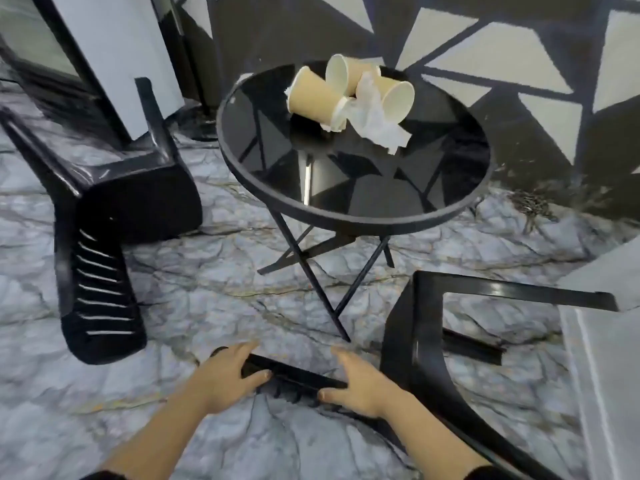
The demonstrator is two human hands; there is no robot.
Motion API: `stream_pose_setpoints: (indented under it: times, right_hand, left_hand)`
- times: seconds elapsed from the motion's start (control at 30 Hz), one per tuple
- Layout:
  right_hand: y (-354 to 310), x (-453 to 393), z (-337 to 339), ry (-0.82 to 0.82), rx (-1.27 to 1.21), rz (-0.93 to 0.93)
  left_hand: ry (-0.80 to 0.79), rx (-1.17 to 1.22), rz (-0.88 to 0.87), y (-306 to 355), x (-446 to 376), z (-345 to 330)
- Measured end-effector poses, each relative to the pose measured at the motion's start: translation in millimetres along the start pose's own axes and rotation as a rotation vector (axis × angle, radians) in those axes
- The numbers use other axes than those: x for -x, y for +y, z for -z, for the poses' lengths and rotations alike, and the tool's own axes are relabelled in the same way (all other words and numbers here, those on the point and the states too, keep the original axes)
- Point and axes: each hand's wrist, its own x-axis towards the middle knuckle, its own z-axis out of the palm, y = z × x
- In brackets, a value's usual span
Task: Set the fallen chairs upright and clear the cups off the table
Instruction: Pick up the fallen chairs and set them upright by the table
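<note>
- Head view is looking down on a grey marble-veined floor (194, 299) meeting a dark wall (485, 53) painted with pale triangles.
- Round black glass bench (346, 188) is standing on crossed thin legs in the middle of the floor, reflecting the wall pattern.
- Three paper cups (313, 98) are lying tipped on their sides at the far part of the bench, mouths pointing different ways, with crumpled tissue (377, 123) lying among them.
- One black chair (104, 209) is lying fallen at the left, its slatted back stretching toward the camera.
- Another fallen chair (415, 341) is lying at the right, legs pointing rightward, its top rail running across between both hands.
- Left hand (228, 374) and right hand (360, 379) are each clamping that rail, fingers over, thumbs under.
</note>
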Motion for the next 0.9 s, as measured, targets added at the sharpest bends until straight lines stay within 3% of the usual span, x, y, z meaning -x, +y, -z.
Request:
stream_pose_setpoints:
  times: [0.1,0.2,0.27,0.47,0.63,0.77,0.9]
  right_hand:
    - [23,-49,-31,-0.080,-0.036,-0.009]
    - [45,-95,-61,-0.071,-0.004,0.014]
    - [58,-121,-78,-0.055,0.009,0.059]
    - [74,-163,-110,-0.003,0.119,0.109]
    - [71,-166,-109,0.047,0.107,0.078]
    - [62,-136,-98,0.153,0.021,0.062]
    - [39,-91,-63,0.257,-0.109,0.071]
  left_hand:
    - [0.104,-0.007,0.099,-38,-26,-40]
    - [0.346,0.041,0.138,-70,-47,-65]
    - [0.426,0.128,0.162,-90,-60,-73]
    - [0.268,0.417,0.179,-131,-91,-81]
    - [0.240,0.462,0.117,-134,-101,-73]
    - [0.246,0.470,0.045,-110,-85,-50]
    - [0.360,0.525,-0.022,-59,-61,11]
